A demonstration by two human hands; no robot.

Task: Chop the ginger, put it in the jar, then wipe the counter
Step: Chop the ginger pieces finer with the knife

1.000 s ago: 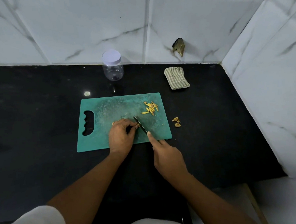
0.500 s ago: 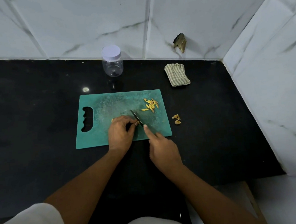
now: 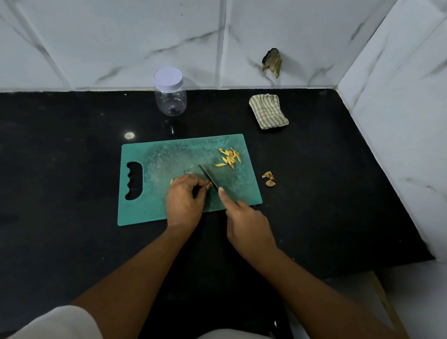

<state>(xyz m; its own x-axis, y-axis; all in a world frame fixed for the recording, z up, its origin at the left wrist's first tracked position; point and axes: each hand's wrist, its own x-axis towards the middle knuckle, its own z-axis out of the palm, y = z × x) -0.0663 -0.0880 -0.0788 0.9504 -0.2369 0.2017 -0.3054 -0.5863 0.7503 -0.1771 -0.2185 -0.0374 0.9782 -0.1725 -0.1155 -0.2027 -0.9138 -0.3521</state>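
A green cutting board (image 3: pixel 164 157) lies on the black counter (image 3: pixel 60 166). My left hand (image 3: pixel 183 200) pins a piece of ginger (image 3: pixel 208 186) on the board; the fingers mostly hide it. My right hand (image 3: pixel 246 225) grips a dark knife (image 3: pixel 208 176), index finger along the spine, blade touching the ginger at my left fingertips. Several cut ginger strips (image 3: pixel 229 157) lie at the board's far right. A clear plastic jar (image 3: pixel 170 92) with a white lid on stands by the wall behind the board.
A folded striped cloth (image 3: pixel 268 111) lies at the back right of the counter. Ginger scraps (image 3: pixel 268 178) sit on the counter just right of the board. White marble-tiled walls close the back and right side. A broken hole (image 3: pixel 272 61) shows in the back wall.
My right hand and the knife shifted slightly left toward my left fingertips. My left hand stays on the ginger. The view tilted a little.
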